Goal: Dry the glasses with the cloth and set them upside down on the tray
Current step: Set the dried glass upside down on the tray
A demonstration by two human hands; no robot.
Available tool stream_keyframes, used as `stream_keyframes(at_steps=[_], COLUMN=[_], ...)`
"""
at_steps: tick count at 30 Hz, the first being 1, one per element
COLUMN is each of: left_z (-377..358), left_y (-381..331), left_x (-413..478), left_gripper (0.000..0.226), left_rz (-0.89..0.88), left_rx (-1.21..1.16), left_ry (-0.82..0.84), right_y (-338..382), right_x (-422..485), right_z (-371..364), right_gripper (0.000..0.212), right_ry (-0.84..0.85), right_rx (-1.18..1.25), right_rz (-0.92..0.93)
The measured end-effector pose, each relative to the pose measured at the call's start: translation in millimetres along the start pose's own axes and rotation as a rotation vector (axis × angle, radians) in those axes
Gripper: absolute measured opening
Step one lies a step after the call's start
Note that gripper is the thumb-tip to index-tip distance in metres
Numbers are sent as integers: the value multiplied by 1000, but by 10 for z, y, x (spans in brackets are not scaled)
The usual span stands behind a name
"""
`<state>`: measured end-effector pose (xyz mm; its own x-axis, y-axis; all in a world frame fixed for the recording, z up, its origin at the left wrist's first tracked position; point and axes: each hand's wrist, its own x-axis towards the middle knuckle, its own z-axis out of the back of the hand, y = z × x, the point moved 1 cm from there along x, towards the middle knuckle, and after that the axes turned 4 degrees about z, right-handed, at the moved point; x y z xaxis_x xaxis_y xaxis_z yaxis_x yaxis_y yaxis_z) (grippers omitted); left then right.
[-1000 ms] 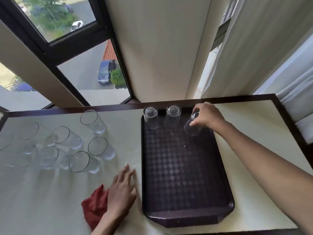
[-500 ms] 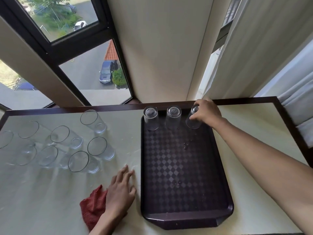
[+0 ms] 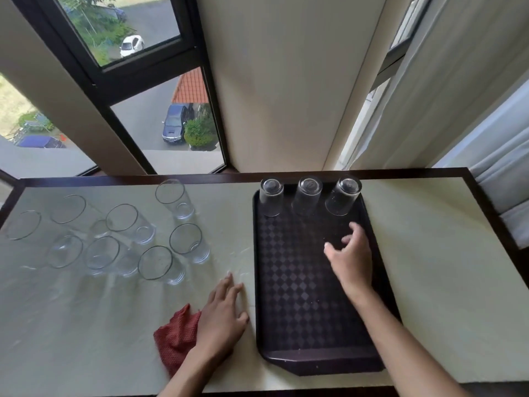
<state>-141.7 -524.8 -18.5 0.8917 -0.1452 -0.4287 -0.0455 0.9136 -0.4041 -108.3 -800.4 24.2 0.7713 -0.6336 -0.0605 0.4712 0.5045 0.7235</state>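
Holds nothing in the right hand point(image 3: 350, 259), fingers loose and apart, above the tray point(image 3: 300, 316), a little short of three upturned glasses point(image 3: 307, 197) lined along its far edge. Rests the left hand point(image 3: 221, 316) flat, fingers straight, partly on the red cloth point(image 3: 174, 336) just beside the tray. Faces the upright glasses point(image 3: 186, 243) crowded at the left of the table point(image 3: 429, 267). Risks, probably, knocking a close neighbour when reaching in for one, or dropping a wet glass through a slack grip.
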Motion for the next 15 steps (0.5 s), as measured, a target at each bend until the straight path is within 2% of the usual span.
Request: stream_keyframes(at_steps=[4, 8, 12, 15], left_z=[120, 289, 539, 757], left_y=[117, 468, 1023, 1312], left_x=[-105, -382, -505, -475], left_gripper=[33, 22, 25, 49], left_rz=[-19, -91, -168, -112], left_rx=[-274, -415, -437, -455], left_ry=[-20, -181, -483, -564], right_y=[45, 192, 366, 485], right_x=[-939, -1703, -2209, -2436], right_z=[-313, -728, -1235, -1539], right_gripper=[40, 26, 60, 88], right_ry=[91, 286, 404, 480], right_rx=[28, -43, -323, -557], right_rz=[137, 330, 573, 615])
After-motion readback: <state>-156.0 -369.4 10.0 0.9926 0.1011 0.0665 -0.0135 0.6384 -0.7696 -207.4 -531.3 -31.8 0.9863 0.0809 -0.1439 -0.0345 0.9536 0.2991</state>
